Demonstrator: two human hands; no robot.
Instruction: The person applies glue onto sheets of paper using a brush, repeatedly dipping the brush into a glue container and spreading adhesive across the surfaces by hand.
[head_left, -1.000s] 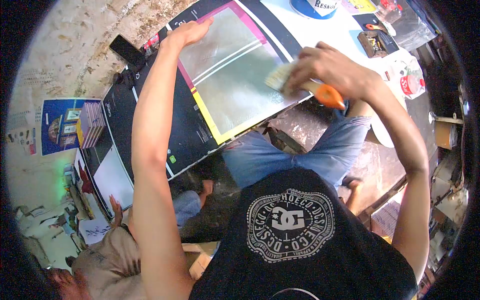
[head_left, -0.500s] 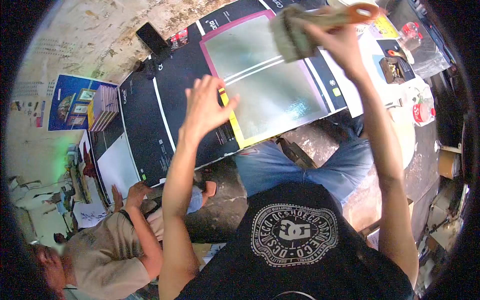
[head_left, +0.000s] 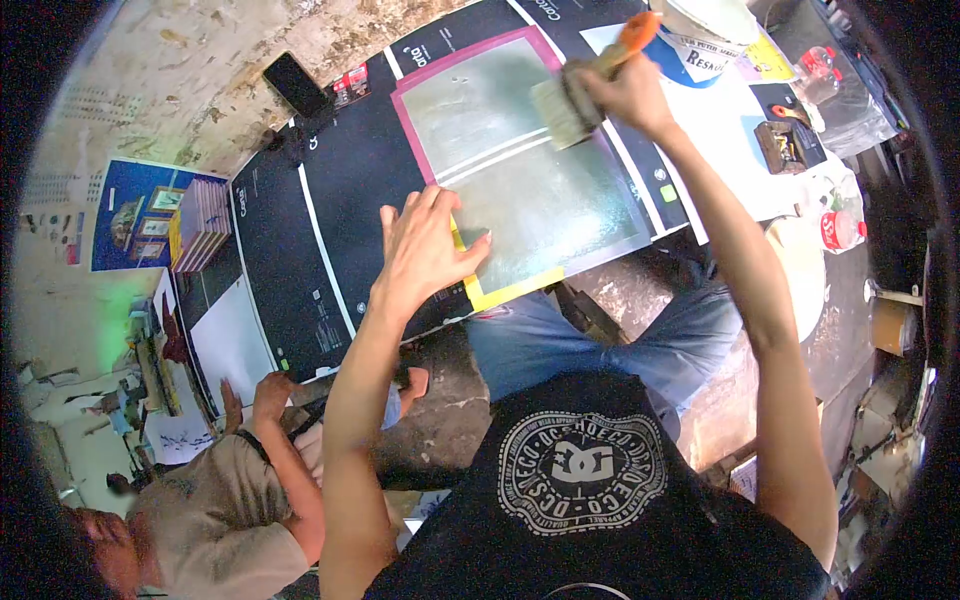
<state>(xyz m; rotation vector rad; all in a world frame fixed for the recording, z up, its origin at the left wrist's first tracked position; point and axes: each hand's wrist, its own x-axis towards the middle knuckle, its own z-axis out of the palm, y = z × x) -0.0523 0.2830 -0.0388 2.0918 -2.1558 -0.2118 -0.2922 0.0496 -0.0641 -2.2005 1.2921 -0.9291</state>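
Note:
A broad paintbrush with an orange-tipped handle is in my right hand, fingers closed round it. Its pale bristles are at the right end of two white lines crossing a shiny, wet-looking grey sheet; whether they press on it I cannot tell. Pink and yellow strips edge the sheet. My left hand is spread open at the sheet's left edge, its thumb over the sheet and its fingertips by the yellow strip.
A white and blue bucket stands beyond my right hand. Black boards cover the table, with a phone at the back and stacked books on the left. A co-worker's hands rest near a white sheet. Bottles stand right.
My right hand has swung the brush left and down over the sheet, its handle now tilted more upright, and the bucket shows behind. My left hand has moved slightly down and right, still open.

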